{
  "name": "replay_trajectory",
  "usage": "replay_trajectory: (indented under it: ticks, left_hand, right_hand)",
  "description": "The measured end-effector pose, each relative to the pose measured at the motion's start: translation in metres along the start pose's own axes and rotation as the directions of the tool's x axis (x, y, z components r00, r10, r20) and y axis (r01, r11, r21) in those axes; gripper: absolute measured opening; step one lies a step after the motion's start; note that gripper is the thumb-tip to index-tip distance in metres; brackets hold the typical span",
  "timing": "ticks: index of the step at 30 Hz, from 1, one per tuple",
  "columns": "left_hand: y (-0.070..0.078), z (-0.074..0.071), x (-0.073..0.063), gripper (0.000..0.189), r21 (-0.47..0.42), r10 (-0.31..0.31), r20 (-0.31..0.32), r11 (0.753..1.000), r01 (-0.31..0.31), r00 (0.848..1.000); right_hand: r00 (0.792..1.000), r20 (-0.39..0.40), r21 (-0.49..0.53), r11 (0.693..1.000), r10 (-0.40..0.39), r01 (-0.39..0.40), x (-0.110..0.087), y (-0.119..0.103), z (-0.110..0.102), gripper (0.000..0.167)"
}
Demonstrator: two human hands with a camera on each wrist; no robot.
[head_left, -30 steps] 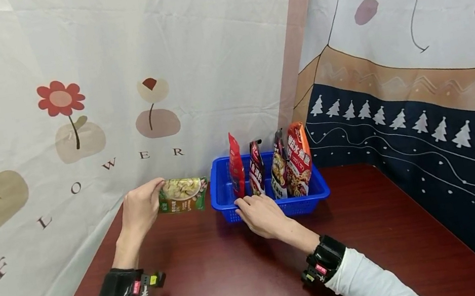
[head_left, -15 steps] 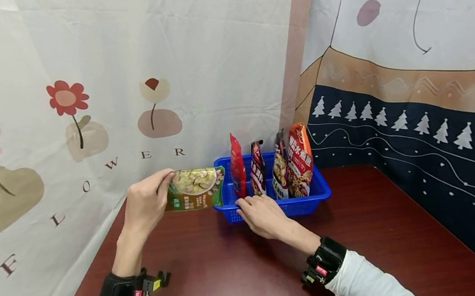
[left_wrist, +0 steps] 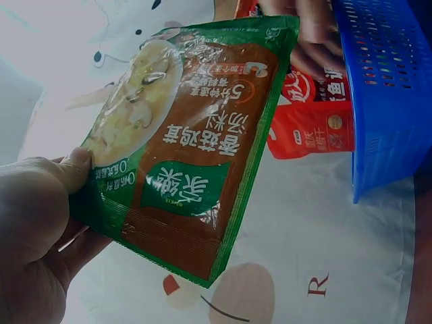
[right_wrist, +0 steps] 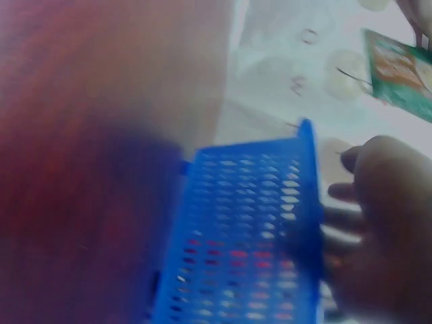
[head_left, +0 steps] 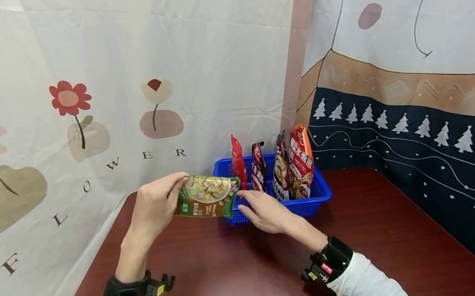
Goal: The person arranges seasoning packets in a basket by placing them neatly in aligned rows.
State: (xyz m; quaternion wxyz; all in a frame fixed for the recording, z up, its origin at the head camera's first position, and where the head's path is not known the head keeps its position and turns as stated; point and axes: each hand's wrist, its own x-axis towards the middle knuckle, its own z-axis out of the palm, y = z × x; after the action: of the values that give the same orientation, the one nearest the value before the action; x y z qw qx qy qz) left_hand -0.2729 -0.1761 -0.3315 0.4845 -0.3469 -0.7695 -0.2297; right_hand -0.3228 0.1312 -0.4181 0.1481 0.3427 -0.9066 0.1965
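My left hand (head_left: 154, 206) pinches one end of a green and brown soup seasoning packet (head_left: 205, 196), thumb on the printed face in the left wrist view. The packet's far end slopes down a little and overlaps the left corner of a blue plastic basket (head_left: 308, 206). My right hand (head_left: 270, 212) is over the basket's front rim, fingers reaching toward that end. In the right wrist view a gap shows between this hand (right_wrist: 391, 223) and the packet (right_wrist: 405, 74). A red packet (head_left: 237, 161) stands in the basket, partly hidden by the held one.
A dark red packet (head_left: 257, 165), a black packet (head_left: 280, 172) and a larger red-orange packet (head_left: 301, 164) stand upright further right in the basket. The basket sits on a dark red table (head_left: 221, 283), against a printed cloth backdrop (head_left: 225, 68).
My left hand has brought the packet rightward to the basket, and its far end now tips down. My right hand has lifted from the basket's front rim and its fingers have extended.
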Motion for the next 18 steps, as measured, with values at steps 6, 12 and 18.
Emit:
replay_trajectory:
  ticks: [6, 12, 18]
  left_hand:
    - [0.005, 0.003, 0.000, 0.013, -0.003, 0.048, 0.023, 0.999, -0.048, 0.999]
    - [0.010, 0.007, -0.002, 0.022, 0.009, 0.062, 0.049, 0.998, -0.062, 0.997]
    - [0.017, 0.009, -0.001, 0.025, 0.005, 0.077, 0.099, 0.997, -0.077, 0.992]
  right_hand:
    - [0.989, -0.148, 0.255, 0.967, 0.024, 0.015, 0.004, -0.006, -0.038, 0.039]
    - [0.995, -0.092, 0.418, 0.909, 0.030, 0.011, 0.004, -0.025, -0.070, 0.038]
    - [0.998, 0.023, 0.373, 0.927, -0.051, 0.039, 0.008, -0.048, -0.085, 0.042]
